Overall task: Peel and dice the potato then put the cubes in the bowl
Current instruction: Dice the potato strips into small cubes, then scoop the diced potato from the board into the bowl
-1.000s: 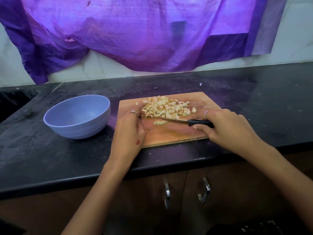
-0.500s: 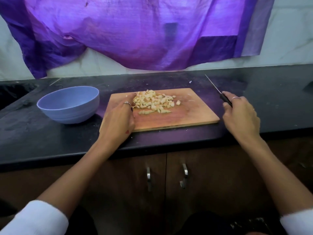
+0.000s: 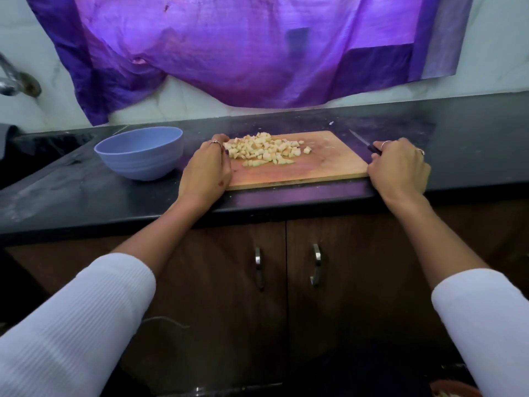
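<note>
Potato cubes (image 3: 264, 150) lie in a loose heap on the far left part of the wooden cutting board (image 3: 323, 164). The heap runs longer left to right than front to back. No whole potato or peel is visible on the board, so dicing looks finished and the transfer remains.

Blue bowl (image 3: 138, 151) stands on the black counter (image 3: 86, 193), just left of the board and apart from it. It appears empty, though only part of the inside shows.

Left hand (image 3: 206, 167) rests over the board's left edge, fingers curled at the far left corner. Fingertips sit just beside the near-left end of the heap; actual contact with the cubes can't be confirmed from this angle. Whether the fingers grip the board's edge or only lie on it, cannot tell.

Right hand (image 3: 398, 167) is at the board's right edge, fingers wrapped round the dark handle of the knife (image 3: 365, 143). The blade points away and to the left, over the counter beside the board's far right corner, well clear of the cubes.

Key relation: the cubes lie between the two hands but much nearer the left one, and the bowl is beyond that hand, farther left. Likely next move is to carry or sweep the cubes leftward; the gap between board and bowl is where pieces could drop.
</note>
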A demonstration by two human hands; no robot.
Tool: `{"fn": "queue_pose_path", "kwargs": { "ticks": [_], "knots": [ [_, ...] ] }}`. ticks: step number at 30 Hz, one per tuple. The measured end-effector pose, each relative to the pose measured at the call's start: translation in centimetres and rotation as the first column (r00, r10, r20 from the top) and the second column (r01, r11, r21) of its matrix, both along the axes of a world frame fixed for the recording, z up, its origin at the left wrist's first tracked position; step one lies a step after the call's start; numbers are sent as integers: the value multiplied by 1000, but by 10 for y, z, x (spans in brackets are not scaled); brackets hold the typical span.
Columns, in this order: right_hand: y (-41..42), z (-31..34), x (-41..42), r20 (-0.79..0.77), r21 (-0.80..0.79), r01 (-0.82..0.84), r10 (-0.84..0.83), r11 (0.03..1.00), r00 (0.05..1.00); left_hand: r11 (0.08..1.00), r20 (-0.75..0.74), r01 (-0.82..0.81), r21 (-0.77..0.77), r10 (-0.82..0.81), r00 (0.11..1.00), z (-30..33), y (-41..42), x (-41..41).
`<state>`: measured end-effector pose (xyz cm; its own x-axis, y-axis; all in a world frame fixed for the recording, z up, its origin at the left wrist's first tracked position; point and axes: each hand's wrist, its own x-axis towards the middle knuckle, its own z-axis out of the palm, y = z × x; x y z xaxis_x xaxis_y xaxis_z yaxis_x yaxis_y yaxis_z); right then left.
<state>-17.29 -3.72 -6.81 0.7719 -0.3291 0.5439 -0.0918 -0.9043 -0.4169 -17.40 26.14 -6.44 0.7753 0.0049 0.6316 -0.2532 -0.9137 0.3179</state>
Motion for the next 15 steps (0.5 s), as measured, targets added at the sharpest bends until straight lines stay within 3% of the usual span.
{"fn": "queue_pose_path", "kwargs": {
  "ticks": [7, 15],
  "knots": [
    [-1, 0, 0, -16, -32, -58, 58, 998, 998, 994, -19, -104, 19, 104, 994, 2, -2, -6],
    [-2, 0, 0, -30, -44, -84, 83, 996, 996, 1000, 92, -23, 18, 21, 995, 7, -10, -11]
  ]
}}
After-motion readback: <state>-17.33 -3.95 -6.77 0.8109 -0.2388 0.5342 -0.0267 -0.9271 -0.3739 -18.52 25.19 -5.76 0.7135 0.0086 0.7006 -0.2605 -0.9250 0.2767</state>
